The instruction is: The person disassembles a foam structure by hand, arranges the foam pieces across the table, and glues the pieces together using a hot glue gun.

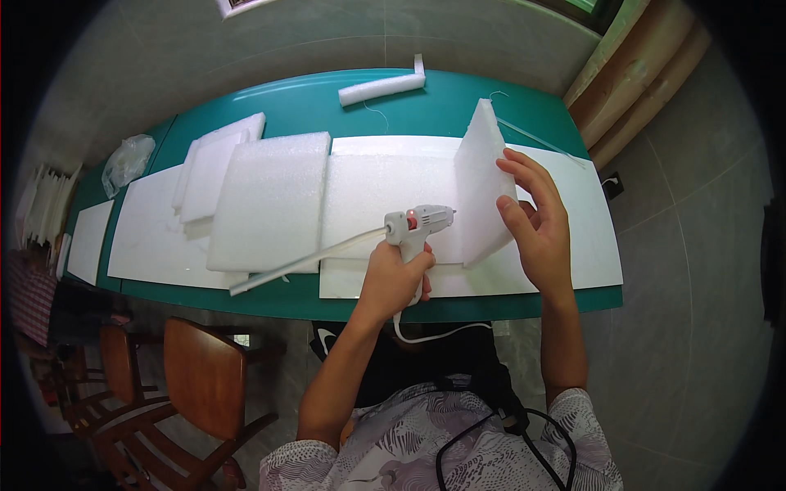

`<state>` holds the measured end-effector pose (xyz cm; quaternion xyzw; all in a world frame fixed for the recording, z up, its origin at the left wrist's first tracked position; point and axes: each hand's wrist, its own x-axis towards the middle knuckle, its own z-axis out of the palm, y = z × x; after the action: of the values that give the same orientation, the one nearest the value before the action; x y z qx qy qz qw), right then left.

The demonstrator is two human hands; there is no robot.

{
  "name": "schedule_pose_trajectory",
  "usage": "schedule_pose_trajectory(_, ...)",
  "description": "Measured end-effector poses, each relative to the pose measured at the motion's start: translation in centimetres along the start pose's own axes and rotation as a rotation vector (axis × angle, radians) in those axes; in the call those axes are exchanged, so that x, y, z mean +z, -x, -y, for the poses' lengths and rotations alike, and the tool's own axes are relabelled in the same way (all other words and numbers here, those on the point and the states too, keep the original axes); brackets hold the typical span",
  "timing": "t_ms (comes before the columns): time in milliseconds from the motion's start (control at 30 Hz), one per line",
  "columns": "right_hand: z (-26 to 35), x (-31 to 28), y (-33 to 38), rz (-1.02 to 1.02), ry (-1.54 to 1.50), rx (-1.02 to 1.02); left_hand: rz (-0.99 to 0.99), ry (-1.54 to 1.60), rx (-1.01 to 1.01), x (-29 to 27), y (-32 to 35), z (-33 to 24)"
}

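Glue gun in the left hand, grip closed around its handle, is pointing its nozzle rightward at the near face of a foam slab just beside the tip. The right hand, fingers and thumb clamped on the slab's right edge, is holding it upright on the tabletop, long axis running away from the person. A glue stick is trailing left from the gun over flat foam sheets.

I see a white glue gun with a red spot, white foam sheets, a teal-green bench, reddish-brown wooden chairs, grey floor tiles, and my white shirt with grey squiggle print.
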<state>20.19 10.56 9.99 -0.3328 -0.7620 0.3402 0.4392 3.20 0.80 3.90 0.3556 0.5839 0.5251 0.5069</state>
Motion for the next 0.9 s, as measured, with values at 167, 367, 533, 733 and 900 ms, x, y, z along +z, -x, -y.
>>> schedule_pose_trajectory(167, 0.3, 0.1, 0.0, 0.006, -0.013, 0.011, 0.017, 0.096, -0.043, -0.1, 2.9, 0.8)
schedule_pose_trajectory(367, 0.2, 0.2, 0.0, 0.001, -0.003, 0.028, 0.029, 0.081, -0.073, 0.2, 3.7, 1.3)
schedule_pose_trajectory(533, 0.2, 0.1, -0.1, -0.005, 0.023, 0.025, 0.026, 0.089, -0.074, 0.4, 3.9, 1.8)
schedule_pose_trajectory(733, 0.1, 0.1, 0.0, -0.005, 0.022, 0.013, 0.042, 0.034, -0.074, 0.4, 4.1, 1.9)
schedule_pose_trajectory(900, 0.3, 0.3, 0.0, -0.009, 0.02, 0.025, 0.047, 0.018, -0.065, 0.3, 4.2, 2.3)
